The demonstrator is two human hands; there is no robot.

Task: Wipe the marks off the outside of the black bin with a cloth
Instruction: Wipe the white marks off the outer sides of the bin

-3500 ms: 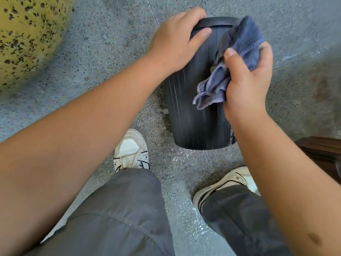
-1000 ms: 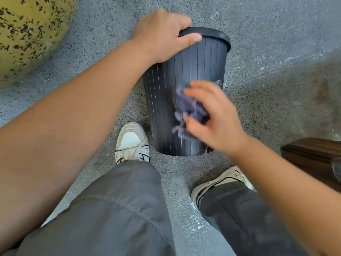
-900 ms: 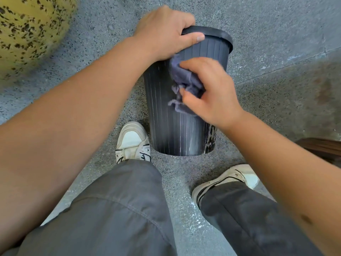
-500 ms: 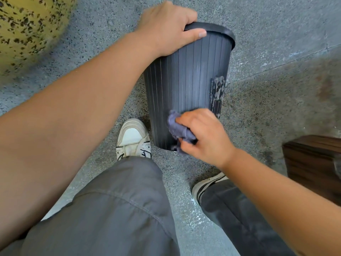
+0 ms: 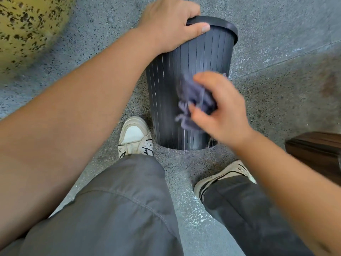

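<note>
A ribbed black bin (image 5: 201, 63) stands upright on the speckled grey floor between my feet. My left hand (image 5: 170, 23) grips its rim at the near left, thumb lying along the edge. My right hand (image 5: 219, 109) holds a bunched blue-grey cloth (image 5: 193, 100) pressed against the middle of the bin's side facing me. The hand and cloth are motion-blurred. The pale scuffed patch on the bin's right side is mostly hidden behind my right hand; a trace shows near the base.
My white sneakers (image 5: 135, 137) and grey trouser legs sit just in front of the bin. A dark wooden box (image 5: 315, 152) lies on the floor at the right. A yellow speckled round object (image 5: 27, 28) fills the upper left corner.
My right hand with the cloth has swept up from the bin's base to its middle, after earlier strokes up and down. My left hand has stayed on the rim.
</note>
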